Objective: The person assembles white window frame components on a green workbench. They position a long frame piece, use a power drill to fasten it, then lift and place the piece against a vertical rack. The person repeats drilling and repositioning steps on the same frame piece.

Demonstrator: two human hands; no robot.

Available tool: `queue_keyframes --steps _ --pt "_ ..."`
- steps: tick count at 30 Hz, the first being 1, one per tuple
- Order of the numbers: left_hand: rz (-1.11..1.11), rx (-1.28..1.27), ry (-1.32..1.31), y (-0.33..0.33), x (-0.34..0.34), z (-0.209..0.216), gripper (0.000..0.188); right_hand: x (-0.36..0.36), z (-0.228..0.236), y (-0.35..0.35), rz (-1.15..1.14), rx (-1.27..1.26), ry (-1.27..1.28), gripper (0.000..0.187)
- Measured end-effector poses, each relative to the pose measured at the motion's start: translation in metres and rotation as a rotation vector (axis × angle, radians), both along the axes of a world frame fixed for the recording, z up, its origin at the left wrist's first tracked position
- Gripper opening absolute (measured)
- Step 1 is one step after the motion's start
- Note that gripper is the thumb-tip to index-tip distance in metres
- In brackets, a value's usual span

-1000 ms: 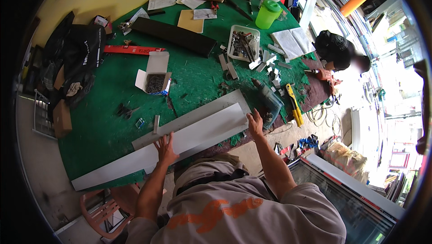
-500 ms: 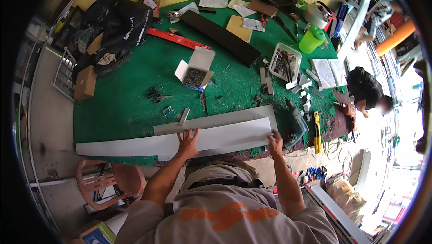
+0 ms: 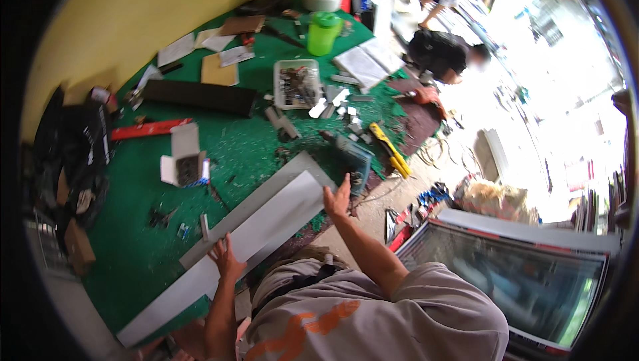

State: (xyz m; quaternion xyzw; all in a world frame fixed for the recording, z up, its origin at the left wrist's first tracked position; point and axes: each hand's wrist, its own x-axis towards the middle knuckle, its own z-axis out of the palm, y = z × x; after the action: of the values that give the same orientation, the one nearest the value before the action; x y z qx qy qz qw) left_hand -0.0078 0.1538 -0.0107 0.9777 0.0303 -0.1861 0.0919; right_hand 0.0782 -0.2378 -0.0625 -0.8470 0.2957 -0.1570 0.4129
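A long white strip [image 3: 283,218] lies on a wider grey sheet [image 3: 299,164] along the near edge of the green-topped table [image 3: 133,188]. My left hand [image 3: 228,260] rests on the strip with its fingers spread. At the strip's right end is my right hand [image 3: 338,199], fingers stretched out, touching or just beside its edge. Close beyond that hand lies a teal power drill [image 3: 355,159]. A short metal piece [image 3: 205,226] sits by the sheet's far edge, near my left hand.
An open box of screws [image 3: 188,168], a tray of small hardware [image 3: 297,84], a dark bar [image 3: 200,96] and a long yellow tool [image 3: 390,150] occupy the table. A glazed frame [image 3: 499,274] stands at right. Another person [image 3: 439,54] is beyond the table.
The view has swung to the right, so the table and strip now appear slanted. My left hand is still on the strip; my right hand's fingers now show stretched out at its end.
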Motion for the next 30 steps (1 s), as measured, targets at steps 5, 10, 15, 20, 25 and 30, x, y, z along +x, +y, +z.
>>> queue_keyframes --steps 5,10,15,20,25,30 --pt "-0.015 0.045 0.028 0.0 0.001 -0.002 0.128 0.0 0.011 -0.009 0.227 0.344 0.198 0.079" --pt "0.0 0.067 0.054 0.001 0.003 -0.004 0.129 0.001 0.013 -0.01 0.327 0.226 0.173 0.081" --pt "-0.004 0.107 0.058 0.002 0.005 -0.008 0.131 -0.002 0.037 0.0 0.139 -0.07 0.012 0.082" --pt "-0.004 0.121 0.086 0.004 0.007 -0.012 0.137 -0.007 0.078 0.015 0.639 -0.229 0.515 0.091" --pt "0.084 -0.138 0.112 0.006 0.007 -0.014 0.134 -0.018 0.079 0.037 0.583 -0.466 0.008 0.084" --pt "-0.014 0.024 0.081 0.008 -0.005 -0.007 0.128 -0.032 0.071 0.068 0.77 -0.519 0.375 0.063"
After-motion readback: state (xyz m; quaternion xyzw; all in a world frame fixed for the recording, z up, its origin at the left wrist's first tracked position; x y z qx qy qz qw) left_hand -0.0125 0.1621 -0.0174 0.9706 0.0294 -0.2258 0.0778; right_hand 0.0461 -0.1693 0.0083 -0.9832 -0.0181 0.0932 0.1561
